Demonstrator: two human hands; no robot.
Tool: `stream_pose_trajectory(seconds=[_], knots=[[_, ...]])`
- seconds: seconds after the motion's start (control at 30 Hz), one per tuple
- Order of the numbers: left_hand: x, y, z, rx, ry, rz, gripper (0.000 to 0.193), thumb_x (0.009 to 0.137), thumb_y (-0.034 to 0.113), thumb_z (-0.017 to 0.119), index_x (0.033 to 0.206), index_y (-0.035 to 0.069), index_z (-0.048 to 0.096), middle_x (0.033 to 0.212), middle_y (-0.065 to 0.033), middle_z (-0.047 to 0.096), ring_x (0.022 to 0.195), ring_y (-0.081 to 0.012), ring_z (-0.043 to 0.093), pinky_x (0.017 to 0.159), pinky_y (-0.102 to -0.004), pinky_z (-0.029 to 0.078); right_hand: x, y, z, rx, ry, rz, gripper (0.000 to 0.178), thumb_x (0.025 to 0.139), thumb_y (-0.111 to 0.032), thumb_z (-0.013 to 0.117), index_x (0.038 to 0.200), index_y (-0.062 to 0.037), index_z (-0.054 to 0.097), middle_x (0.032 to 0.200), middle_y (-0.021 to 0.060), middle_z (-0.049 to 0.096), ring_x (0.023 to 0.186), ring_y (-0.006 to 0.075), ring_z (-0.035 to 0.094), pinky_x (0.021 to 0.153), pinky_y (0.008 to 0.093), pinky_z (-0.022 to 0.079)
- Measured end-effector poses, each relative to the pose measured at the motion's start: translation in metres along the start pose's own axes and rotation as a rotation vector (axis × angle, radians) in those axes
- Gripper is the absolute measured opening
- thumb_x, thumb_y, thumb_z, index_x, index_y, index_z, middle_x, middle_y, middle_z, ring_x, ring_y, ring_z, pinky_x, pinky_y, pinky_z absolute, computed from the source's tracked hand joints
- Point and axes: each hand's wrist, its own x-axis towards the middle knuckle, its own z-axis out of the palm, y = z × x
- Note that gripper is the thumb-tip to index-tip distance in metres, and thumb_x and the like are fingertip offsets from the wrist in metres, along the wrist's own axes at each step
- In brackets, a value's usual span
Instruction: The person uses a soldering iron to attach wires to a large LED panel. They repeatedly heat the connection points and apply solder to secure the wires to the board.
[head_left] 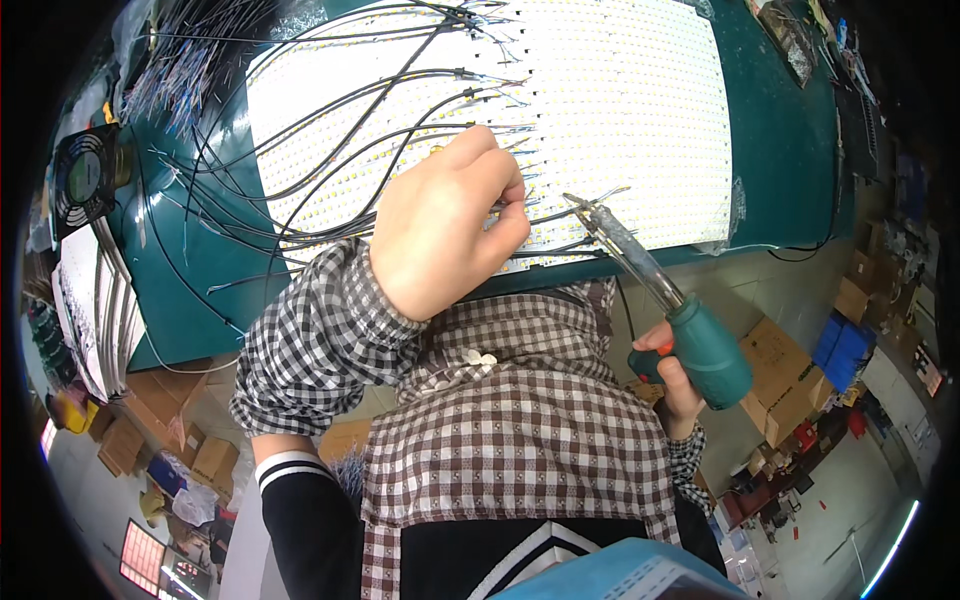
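My left hand (450, 220) is over the white LED panels (635, 120), thumb and fingers pinched together. What sits between the fingertips is too small to make out. Black cables (340, 190) with thin bared wire ends run under and around this hand, and one cable end (615, 190) sticks out to its right. Wrapped round its grip, my right hand (682, 385) holds a green soldering gun (705, 350) below the table's near edge. Its metal tip points up and left over the panels, a short way right of my left fingertips.
The panels lie on a green table (780, 150). A bundle of loose wires (190, 80) is at the far left, near a black fan (85, 180) and a stack of white sheets (95, 310). Cardboard boxes (785, 380) stand on the floor to the right.
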Motion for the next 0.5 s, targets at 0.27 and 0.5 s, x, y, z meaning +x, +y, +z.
stream_pose_trajectory(seconds=[0.27, 0.5], knots=[[0.002, -0.001, -0.002, 0.004, -0.035, -0.004, 0.009, 0.079, 0.005, 0.067, 0.084, 0.004, 0.061, 0.083, -0.0072, 0.057, 0.060, -0.0208, 0.057, 0.056, -0.0321, 0.047, 0.005, -0.005, 0.006, -0.047, -0.017, -0.034, 0.056, 0.077, -0.022, 0.087, 0.118, 0.0075, 0.063, 0.088, 0.0095, 0.074, 0.080, 0.0176, 0.071, 0.077, 0.0315, 0.057], [0.003, 0.000, -0.003, 0.010, -0.047, -0.024, 0.008, 0.079, 0.006, 0.067, 0.084, 0.004, 0.061, 0.083, -0.0074, 0.058, 0.061, -0.0213, 0.058, 0.056, -0.0325, 0.047, 0.008, -0.009, 0.012, -0.003, -0.014, -0.032, 0.060, 0.074, -0.013, 0.089, 0.122, 0.0093, 0.060, 0.089, 0.0115, 0.074, 0.082, 0.0166, 0.073, 0.075, 0.0294, 0.059]])
